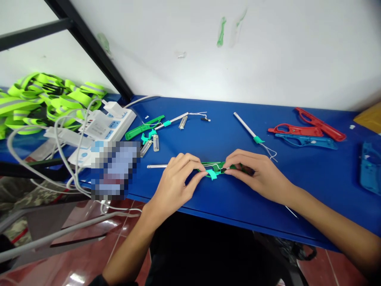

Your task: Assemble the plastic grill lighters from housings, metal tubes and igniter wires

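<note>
My left hand (178, 178) and my right hand (257, 172) meet over a green plastic shell (218, 167) lying on the blue table (297, 178). Left fingers pinch its left end by a teal clip (212, 174). A silver rod (157, 166) sticks out to the left from under the left hand. My right fingers press down on the shell's right part, next to a thin white wire (222, 168). Both hands are closed on the piece.
Further back lie another green shell (144, 127) with a rod and clear tubes (155, 143), a loose rod with teal clip (248, 129), and red (309, 125) and blue shells (306, 141). White power strips (101, 125), cables and neon-yellow straps (44, 99) crowd the left.
</note>
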Demonstrator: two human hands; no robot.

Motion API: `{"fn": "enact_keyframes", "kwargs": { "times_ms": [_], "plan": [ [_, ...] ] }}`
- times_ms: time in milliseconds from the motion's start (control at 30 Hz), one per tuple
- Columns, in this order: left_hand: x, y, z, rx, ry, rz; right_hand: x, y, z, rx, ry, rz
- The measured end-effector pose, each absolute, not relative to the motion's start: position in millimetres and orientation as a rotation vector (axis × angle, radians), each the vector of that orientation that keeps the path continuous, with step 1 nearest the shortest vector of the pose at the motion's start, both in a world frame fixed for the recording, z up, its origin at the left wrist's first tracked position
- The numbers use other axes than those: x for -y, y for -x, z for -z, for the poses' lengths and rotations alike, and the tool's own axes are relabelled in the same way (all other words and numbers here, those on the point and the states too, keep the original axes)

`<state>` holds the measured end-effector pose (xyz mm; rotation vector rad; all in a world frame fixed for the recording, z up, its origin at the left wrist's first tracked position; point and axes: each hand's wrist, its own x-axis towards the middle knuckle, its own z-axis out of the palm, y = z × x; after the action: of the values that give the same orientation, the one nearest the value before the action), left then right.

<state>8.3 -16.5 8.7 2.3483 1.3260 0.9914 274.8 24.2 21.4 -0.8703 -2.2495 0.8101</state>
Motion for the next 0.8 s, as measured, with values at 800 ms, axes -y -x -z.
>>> {"fn": "enact_keyframes", "kwargs": {
  "times_ms": [800],
  "plan": [
    [12.7, -6.1, -3.4, -1.324, -2.37, -1.101, -25.6, -274.1, -22.9, 2.276, 0.92, -0.833]
  ]
}}
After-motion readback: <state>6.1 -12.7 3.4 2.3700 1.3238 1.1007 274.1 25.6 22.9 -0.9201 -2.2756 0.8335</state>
